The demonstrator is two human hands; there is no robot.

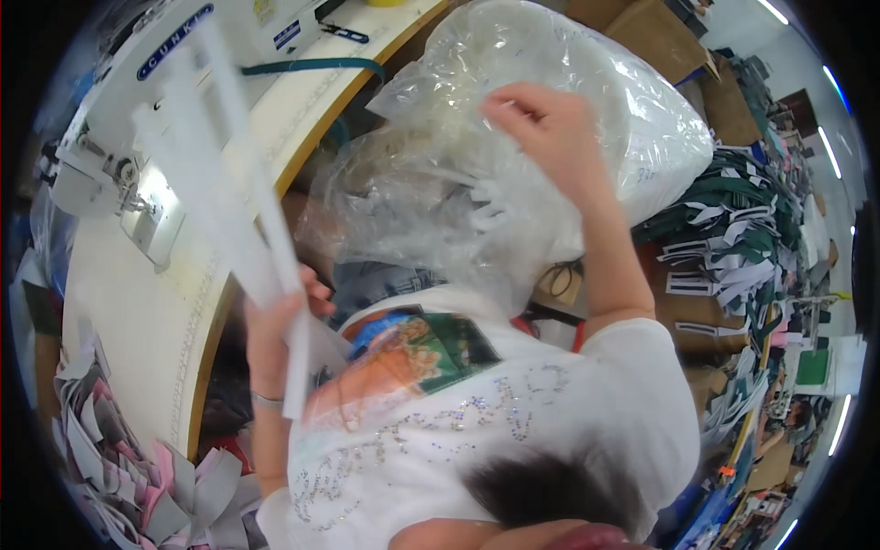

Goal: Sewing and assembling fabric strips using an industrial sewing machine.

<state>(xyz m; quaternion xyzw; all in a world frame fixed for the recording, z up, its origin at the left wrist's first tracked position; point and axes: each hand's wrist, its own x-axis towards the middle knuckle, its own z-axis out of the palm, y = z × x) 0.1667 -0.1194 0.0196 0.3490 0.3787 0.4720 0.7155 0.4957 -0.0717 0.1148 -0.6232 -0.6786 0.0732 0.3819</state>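
Note:
My left hand is closed round a bundle of long white strips, fabric-like and smeared by motion. They fan upward over the table edge, and one end hangs below the hand. My right hand is raised over a large clear plastic bag, its fingers curled in with nothing visible in them. Whether it touches the bag I cannot tell. White material fills the bag, and loose white strips show at its crumpled near side.
A white sewing machine stands on the pale curved table to the left. Grey and pink cut pieces are heaped at lower left. Dark green and white pieces lie piled at right, near cardboard boxes.

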